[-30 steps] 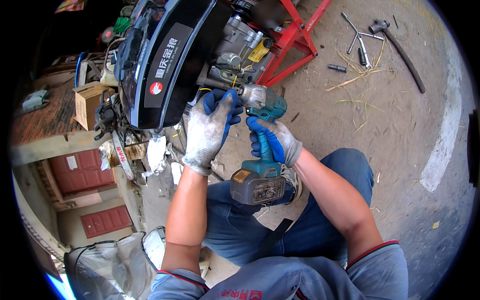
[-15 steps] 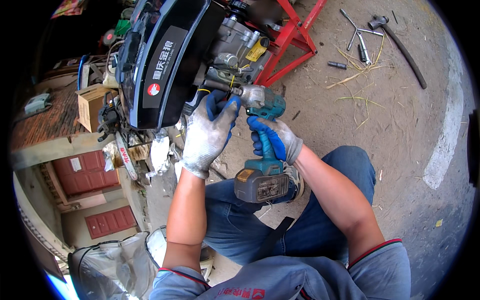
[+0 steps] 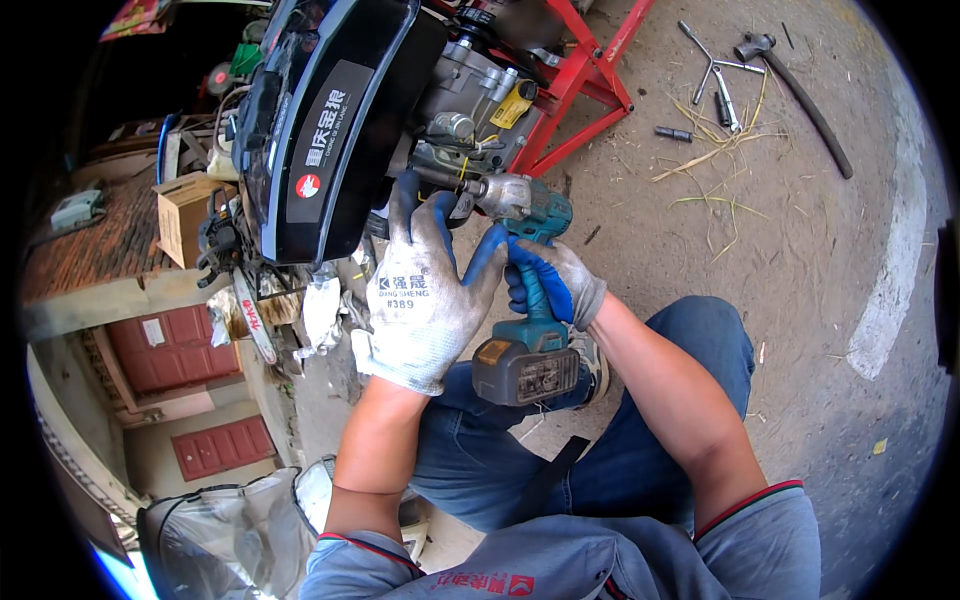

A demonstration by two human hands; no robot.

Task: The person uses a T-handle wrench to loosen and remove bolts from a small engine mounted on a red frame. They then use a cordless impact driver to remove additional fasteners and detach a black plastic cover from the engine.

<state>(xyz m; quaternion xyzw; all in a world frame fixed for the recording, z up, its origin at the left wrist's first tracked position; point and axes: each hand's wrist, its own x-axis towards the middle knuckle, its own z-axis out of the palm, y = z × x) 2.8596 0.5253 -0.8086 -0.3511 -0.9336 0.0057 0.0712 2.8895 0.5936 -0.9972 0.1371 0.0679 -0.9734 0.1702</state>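
Right hand (image 3: 562, 283) grips the teal driver (image 3: 541, 331), left hand (image 3: 425, 285) spread beside it, black housing (image 3: 368, 135) and red frame (image 3: 603, 62) just beyond.

Dusty grey-brown ground (image 3: 650, 240) spreads across the right side, with a broad, worn white stripe (image 3: 888, 280) along it. On the left, a pale wall (image 3: 150, 455) carries an upper red panelled door (image 3: 185, 355) bearing a white sheet (image 3: 152, 332), and a lower red panel (image 3: 225, 447). Reddish-brown brickwork (image 3: 115, 255) shows above. Daylight falls outside; the upper left is dark.
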